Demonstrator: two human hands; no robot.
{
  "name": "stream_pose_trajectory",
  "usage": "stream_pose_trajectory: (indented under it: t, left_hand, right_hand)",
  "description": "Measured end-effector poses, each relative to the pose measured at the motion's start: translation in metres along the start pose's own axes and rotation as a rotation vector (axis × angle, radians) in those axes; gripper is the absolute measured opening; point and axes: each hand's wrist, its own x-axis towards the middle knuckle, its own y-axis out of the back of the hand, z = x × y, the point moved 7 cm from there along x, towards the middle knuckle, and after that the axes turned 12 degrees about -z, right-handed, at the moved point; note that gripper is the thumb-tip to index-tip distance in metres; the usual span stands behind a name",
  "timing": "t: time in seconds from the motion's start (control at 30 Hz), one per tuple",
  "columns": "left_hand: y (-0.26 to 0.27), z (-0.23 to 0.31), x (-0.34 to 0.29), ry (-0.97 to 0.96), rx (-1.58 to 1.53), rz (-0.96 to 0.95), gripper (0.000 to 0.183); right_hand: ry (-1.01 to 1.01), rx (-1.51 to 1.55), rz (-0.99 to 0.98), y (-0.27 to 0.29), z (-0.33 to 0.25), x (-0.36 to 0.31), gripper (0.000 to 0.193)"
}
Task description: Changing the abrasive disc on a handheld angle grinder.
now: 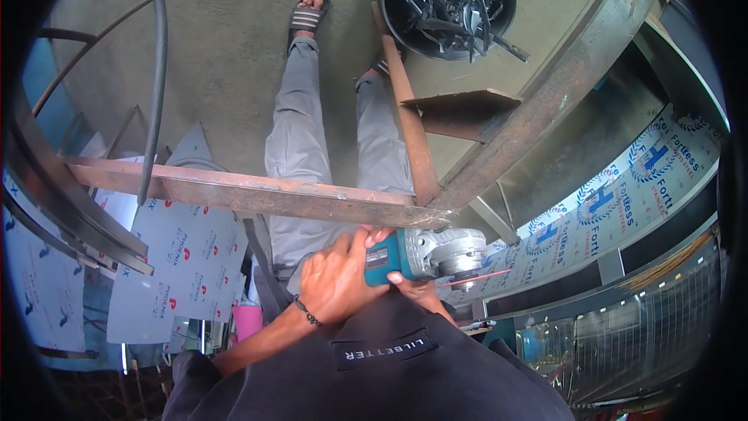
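Both my hands are closed on a teal angle grinder [399, 257] with a silver gear head. My left hand [335, 277], a dark bracelet at its wrist, wraps the body from the left. My right hand [423, 292] grips it from below, its thumb on the casing and its other fingers mostly hidden. The thin reddish disc [487, 275] shows edge-on at the right of the head. Just beyond the grinder, a rusty steel beam [273, 201] meets a thick diagonal beam [557, 97] and a narrower bar [411, 117]. Whether the grinder touches this joint I cannot tell.
A brown metal plate [460, 111] juts from the diagonal beam. Beyond it stands a black bucket [389, 19] of dark scraps. A grey cable [158, 70] hangs at the left. Film-covered sheets [183, 265] lie left; more film-covered metal [615, 203] is at right. My legs stretch beneath the frame.
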Motion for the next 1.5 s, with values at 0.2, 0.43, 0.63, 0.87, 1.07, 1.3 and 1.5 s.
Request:
stream_pose_trajectory:
  t: [0.2, 0.43, 0.63, 0.87, 1.07, 1.3, 1.5]
  left_hand:
    - [0.008, 0.006, -0.005, -0.110, 0.106, 0.140, 0.063]
    - [0.006, 0.003, -0.012, -0.124, 0.179, 0.144, 0.066]
    - [0.006, 0.006, -0.015, -0.130, 0.179, 0.194, 0.071]
    - [0.003, 0.004, -0.014, -0.119, 0.134, 0.209, 0.074]
    - [0.002, 0.004, -0.014, -0.109, 0.113, 0.211, 0.076]
    - [0.002, 0.003, -0.012, -0.097, 0.071, 0.175, 0.078]
    - [0.001, 0.001, -0.008, -0.069, 0.033, 0.116, 0.072]
  right_hand:
    - [-0.020, 0.076, 0.030, -0.005, 0.008, -0.002, 0.060]
    - [0.068, 0.114, -0.015, -0.012, 0.012, 0.000, 0.065]
    - [0.038, 0.121, -0.050, -0.006, 0.020, 0.000, 0.067]
    - [0.066, 0.105, -0.035, -0.005, 0.019, 0.003, 0.064]
    - [0.115, 0.088, -0.007, -0.003, 0.017, 0.005, 0.061]
    - [0.141, 0.035, 0.027, -0.007, 0.007, 0.005, 0.058]
    - [0.123, -0.026, 0.051, -0.003, 0.006, 0.002, 0.057]
